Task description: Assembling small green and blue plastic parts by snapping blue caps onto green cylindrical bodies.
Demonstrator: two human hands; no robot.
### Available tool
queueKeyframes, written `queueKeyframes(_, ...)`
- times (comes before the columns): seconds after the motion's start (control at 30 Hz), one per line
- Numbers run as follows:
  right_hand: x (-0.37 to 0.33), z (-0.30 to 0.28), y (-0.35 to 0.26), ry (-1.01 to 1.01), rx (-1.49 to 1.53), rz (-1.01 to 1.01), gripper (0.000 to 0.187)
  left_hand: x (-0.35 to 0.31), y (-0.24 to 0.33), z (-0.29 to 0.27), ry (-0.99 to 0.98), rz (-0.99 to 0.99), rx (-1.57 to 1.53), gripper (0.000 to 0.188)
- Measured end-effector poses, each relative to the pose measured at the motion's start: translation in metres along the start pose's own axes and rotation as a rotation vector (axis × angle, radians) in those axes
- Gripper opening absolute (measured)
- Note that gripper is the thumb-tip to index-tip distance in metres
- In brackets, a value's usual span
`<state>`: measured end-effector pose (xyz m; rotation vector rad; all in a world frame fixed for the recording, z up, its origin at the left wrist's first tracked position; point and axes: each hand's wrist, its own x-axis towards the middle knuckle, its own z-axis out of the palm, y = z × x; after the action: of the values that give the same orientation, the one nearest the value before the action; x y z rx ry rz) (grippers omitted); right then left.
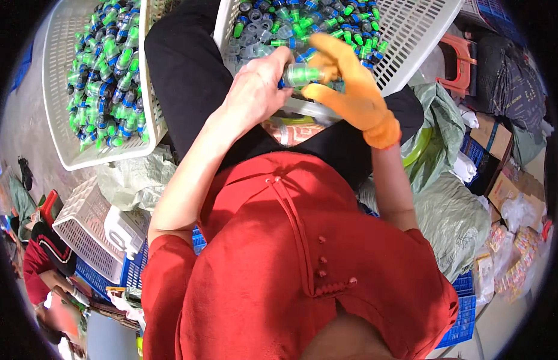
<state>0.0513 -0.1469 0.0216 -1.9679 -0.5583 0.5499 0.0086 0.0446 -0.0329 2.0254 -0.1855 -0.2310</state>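
Note:
My bare left hand (253,90) grips a small plastic bottle top (303,74) with a clear cover, a green inside and a blue ring. It lies sideways, its green end toward my right. An orange glove covers my right hand (355,90); its fingers and thumb are spread around that green end, slightly blurred. Whether a gloved fingertip touches the piece I cannot tell. Just beyond my hands, a white slatted basket (418,37) holds many similar green, blue and black pieces, with clear caps among them.
Another white basket (105,158), full of the same pieces, stands at my left. Pale woven sacks (450,222) lie at my right, near an orange plastic stool (456,66). An empty-looking white crate (90,225), a white jug (124,231) and another person (42,264) are at lower left.

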Motion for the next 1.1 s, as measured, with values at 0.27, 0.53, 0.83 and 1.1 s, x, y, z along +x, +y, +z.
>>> queueKeyframes(0.27,-0.021,0.018,-0.012,-0.386,-0.721,-0.027,0.039,-0.018,0.029,-0.001,-0.320,-0.219,0.152,0.044)
queueKeyframes(0.53,-0.040,0.033,0.005,-0.156,0.012,0.270,0.046,-0.025,0.003,0.024,-0.296,-0.277,0.015,0.052)
queueKeyframes(0.83,-0.052,0.029,0.004,-0.180,-0.183,0.103,0.028,-0.020,0.010,0.013,-0.451,-0.071,0.004,0.055)
queueKeyframes(1.1,-0.057,-0.004,0.045,-0.217,0.680,0.726,0.032,0.004,0.035,0.042,-0.275,0.052,0.426,0.024)
